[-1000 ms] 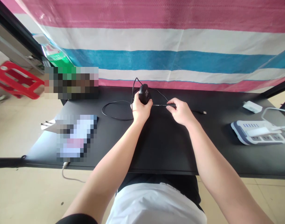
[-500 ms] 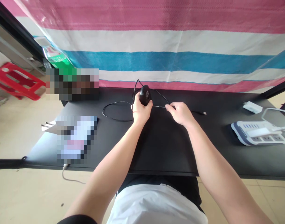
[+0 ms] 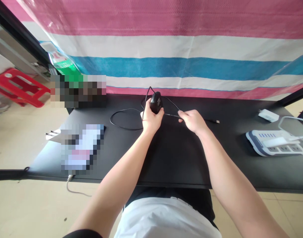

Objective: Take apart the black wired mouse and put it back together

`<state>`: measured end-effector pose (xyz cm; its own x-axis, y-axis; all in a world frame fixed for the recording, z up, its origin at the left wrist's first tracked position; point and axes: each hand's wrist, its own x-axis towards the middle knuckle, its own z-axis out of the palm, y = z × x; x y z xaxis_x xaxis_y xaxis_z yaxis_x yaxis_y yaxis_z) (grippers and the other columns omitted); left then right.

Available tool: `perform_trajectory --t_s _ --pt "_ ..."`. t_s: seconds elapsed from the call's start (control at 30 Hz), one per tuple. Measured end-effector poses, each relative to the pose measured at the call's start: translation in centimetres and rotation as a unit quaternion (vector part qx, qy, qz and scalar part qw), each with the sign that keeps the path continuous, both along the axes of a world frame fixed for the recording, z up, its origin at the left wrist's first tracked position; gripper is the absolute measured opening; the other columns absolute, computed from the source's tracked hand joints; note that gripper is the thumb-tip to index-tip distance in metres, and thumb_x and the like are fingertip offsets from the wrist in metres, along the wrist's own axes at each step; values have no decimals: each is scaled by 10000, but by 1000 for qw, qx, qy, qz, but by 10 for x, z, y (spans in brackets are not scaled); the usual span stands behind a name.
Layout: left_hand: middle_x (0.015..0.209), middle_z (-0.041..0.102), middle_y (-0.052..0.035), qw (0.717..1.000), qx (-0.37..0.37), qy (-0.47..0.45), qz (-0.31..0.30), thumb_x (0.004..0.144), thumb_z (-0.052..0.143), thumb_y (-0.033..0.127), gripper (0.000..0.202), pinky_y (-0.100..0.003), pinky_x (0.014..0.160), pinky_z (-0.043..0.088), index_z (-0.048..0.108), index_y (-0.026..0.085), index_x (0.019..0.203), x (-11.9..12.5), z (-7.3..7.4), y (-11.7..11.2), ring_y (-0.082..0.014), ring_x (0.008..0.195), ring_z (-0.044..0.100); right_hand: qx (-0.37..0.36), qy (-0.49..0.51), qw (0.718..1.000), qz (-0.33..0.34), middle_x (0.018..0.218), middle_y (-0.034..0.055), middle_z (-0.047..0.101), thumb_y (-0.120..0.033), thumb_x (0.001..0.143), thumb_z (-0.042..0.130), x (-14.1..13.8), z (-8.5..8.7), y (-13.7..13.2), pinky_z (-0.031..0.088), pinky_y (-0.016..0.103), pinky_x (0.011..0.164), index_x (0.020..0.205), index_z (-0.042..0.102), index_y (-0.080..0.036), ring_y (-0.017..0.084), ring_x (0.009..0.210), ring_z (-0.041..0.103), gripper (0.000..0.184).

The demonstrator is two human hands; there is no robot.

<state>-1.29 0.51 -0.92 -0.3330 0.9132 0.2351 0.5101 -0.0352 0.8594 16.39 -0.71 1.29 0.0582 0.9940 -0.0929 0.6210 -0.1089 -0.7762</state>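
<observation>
left hand [image 3: 151,119]: grip clamped on black wired mouse [image 3: 156,102], held tilted up off the tabletop [image 3: 171,155], far middle.
right hand [image 3: 194,121]: fingers pinched on mouse cable [image 3: 171,115], just right of the mouse.
cable axis: runs left-right from mouse to USB plug [image 3: 217,122]; slack loop [image 3: 124,118] lies to the left.
nearer hand: right hand is nearer the plug.
change: right hand pinch is closer to the mouse than a second ago.
right edge: white power strip [image 3: 275,146].

Bare forearms, a white shirt [image 3: 163,218] and dark trousers [image 3: 166,193].
</observation>
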Motion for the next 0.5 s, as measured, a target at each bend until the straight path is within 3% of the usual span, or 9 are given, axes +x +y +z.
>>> perform_trajectory --t_s 0.1,0.23,0.37,0.5 --pt "898 732 -5 1000 18 -18 -1 740 717 288 436 -380 897 562 608 247 1161 0 2 0 -231 882 716 -9 13 1000 -4 531 17 579 -524 873 498 -1 -2 0 364 289 623 571 639 -178 157 574 545 481" --pt "960 747 -14 999 24 -46 4 738 716 254 431 -383 923 555 608 246 1155 0 4 1 -238 930 719 10 53 999 -1 516 -29 461 -590 855 494 1 -11 2 345 286 597 583 487 -215 134 548 455 464" --pt "969 748 -24 998 17 -67 12 723 729 242 431 -410 937 551 616 238 1139 0 1 3 -255 943 714 36 108 993 8 634 -49 526 -406 778 581 4 -24 7 406 278 635 822 542 -226 127 588 477 189" --pt "953 737 -23 994 28 -108 10 725 731 262 431 -442 949 551 613 245 1139 -3 -8 9 -258 933 713 84 106 991 23 789 -7 624 -342 724 616 4 -22 6 475 324 712 903 552 -220 149 669 552 225"
